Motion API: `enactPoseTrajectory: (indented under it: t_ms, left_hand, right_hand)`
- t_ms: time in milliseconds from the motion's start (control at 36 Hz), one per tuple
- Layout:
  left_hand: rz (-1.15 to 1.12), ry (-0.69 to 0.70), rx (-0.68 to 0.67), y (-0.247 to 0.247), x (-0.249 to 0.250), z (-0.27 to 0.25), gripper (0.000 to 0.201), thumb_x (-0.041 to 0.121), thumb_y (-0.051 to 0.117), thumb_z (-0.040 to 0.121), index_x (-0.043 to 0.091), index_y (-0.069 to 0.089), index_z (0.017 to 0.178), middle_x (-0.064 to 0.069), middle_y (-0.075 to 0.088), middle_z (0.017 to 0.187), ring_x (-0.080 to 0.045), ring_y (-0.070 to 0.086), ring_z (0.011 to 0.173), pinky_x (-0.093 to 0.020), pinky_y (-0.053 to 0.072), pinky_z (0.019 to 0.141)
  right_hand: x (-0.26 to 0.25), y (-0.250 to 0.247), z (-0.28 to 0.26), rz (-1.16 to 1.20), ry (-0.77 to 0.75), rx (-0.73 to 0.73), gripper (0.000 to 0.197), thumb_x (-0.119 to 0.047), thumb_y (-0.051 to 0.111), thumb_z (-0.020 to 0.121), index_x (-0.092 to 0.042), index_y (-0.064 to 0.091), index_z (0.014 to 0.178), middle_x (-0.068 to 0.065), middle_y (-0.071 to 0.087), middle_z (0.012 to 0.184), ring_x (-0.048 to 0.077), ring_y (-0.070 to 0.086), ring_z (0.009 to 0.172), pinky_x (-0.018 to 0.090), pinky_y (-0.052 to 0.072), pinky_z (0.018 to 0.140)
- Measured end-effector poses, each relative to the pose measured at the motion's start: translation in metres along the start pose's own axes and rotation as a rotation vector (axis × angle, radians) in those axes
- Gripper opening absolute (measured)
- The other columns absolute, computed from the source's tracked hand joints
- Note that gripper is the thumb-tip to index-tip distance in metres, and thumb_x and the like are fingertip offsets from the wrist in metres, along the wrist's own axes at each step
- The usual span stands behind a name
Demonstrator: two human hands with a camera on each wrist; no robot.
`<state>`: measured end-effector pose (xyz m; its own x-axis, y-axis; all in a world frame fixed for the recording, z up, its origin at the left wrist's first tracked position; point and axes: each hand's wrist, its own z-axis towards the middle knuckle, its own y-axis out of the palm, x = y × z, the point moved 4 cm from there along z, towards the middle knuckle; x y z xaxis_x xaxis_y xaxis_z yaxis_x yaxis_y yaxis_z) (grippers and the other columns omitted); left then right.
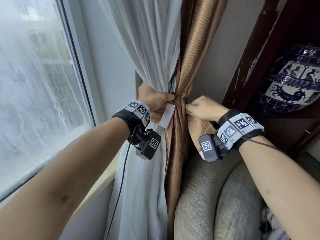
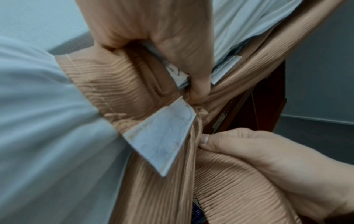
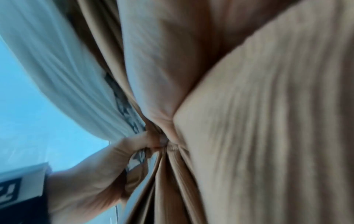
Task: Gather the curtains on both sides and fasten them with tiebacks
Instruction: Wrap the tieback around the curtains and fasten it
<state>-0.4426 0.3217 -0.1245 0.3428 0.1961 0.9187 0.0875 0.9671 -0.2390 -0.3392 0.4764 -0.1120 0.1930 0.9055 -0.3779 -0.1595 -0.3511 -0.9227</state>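
Observation:
A brown ribbed curtain and a pale grey sheer curtain are bunched together beside the window. My left hand grips the gathered bundle and one end of the brown tieback, whose white fastening patch hangs loose and faces outward. My right hand pinches the other tieback end just right of the bunch. In the right wrist view the left hand shows beside the cinched brown folds; the right fingers are hidden there.
A rain-streaked window and its sill lie to the left. A grey upholstered armchair sits below right. A dark wooden cabinet with a blue-and-white vase stands close on the right.

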Motion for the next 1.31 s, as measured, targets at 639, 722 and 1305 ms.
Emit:
enactPoseTrajectory:
  t_ms: [639, 722, 1305]
  left_hand:
    - [-0.021, 0.023, -0.065, 0.007, -0.002, -0.005, 0.089, 0.037, 0.093, 0.044, 0.015, 0.060, 0.124, 0.006, 0.067, 0.114, -0.011, 0.064, 0.105, -0.027, 0.053, 0.092]
    - [-0.057, 0.046, -0.144, 0.004, -0.001, -0.011, 0.088, 0.037, 0.095, 0.047, 0.012, 0.060, 0.124, 0.005, 0.067, 0.113, -0.008, 0.063, 0.105, -0.026, 0.053, 0.094]
    - [0.209, -0.040, -0.319, 0.009, -0.048, -0.017, 0.120, 0.041, 0.096, 0.030, 0.019, 0.037, 0.133, 0.002, 0.063, 0.119, -0.014, 0.060, 0.113, -0.032, 0.047, 0.103]
  right_hand:
    - [-0.019, 0.028, -0.002, 0.354, 0.061, -0.024, 0.023, -0.021, 0.064, 0.088, -0.011, 0.058, 0.068, -0.001, 0.060, 0.069, 0.016, 0.060, 0.069, 0.025, 0.043, 0.054]
    - [-0.016, 0.032, 0.004, 0.339, 0.050, 0.005, 0.018, -0.017, 0.063, 0.087, -0.008, 0.063, 0.071, 0.003, 0.062, 0.072, 0.018, 0.059, 0.072, 0.026, 0.043, 0.057]
    - [-0.008, 0.036, 0.000, 0.376, 0.114, 0.087, 0.012, -0.018, 0.073, 0.080, -0.013, 0.063, 0.085, 0.004, 0.070, 0.090, 0.020, 0.066, 0.091, 0.027, 0.051, 0.071]
